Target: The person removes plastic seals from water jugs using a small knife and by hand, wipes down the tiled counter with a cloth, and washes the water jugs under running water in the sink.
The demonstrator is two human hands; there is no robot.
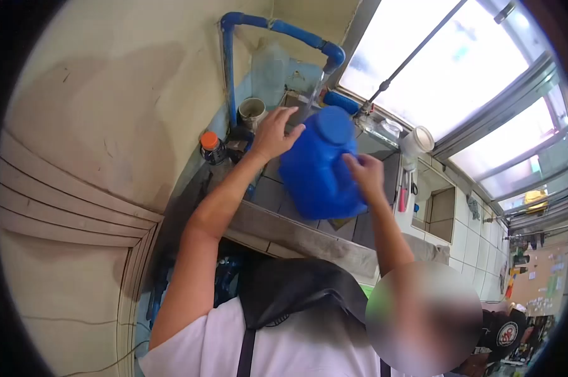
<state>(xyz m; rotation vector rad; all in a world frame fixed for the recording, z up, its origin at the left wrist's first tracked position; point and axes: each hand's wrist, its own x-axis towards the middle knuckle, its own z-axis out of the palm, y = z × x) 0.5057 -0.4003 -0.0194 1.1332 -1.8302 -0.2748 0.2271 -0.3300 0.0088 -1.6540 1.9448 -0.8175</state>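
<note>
A large blue plastic jug (pixel 315 179) with a round blue cap (pixel 335 127) stands tilted in the tiled sink basin (pixel 268 188). My right hand (pixel 365 176) is closed around the jug's handle at its right side. To the left of the jug's top, my left hand (pixel 276 134) is raised with fingers apart, holding nothing. Above them a blue pipe (pixel 284 28) bends down. From its end a clear streak (pixel 315 94) runs down behind the jug; whether it is water or a clear tube I cannot tell.
Left of the basin are a bottle with an orange cap (pixel 210 141) and a whitish cup (pixel 252 110). A white container (pixel 418 139) and a red-handled tool (pixel 402 198) are on the right. Frosted windows (pixel 434 63) and a tiled counter (pixel 469 242) lie beyond. A person in dark clothing (pixel 503 333) is at lower right.
</note>
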